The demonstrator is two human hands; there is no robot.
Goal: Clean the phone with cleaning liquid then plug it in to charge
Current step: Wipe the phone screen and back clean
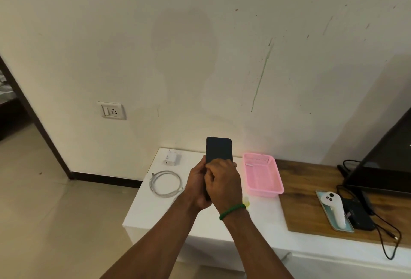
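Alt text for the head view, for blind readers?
Left hand and right hand hold a dark phone upright over a white cabinet. A coiled cable and charger brick lie to its left, a pink basket to its right.

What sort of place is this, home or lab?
Probably a home living room: a TV on a wood-topped cabinet, a wall socket in a scuffed painted wall, a doorway at left.
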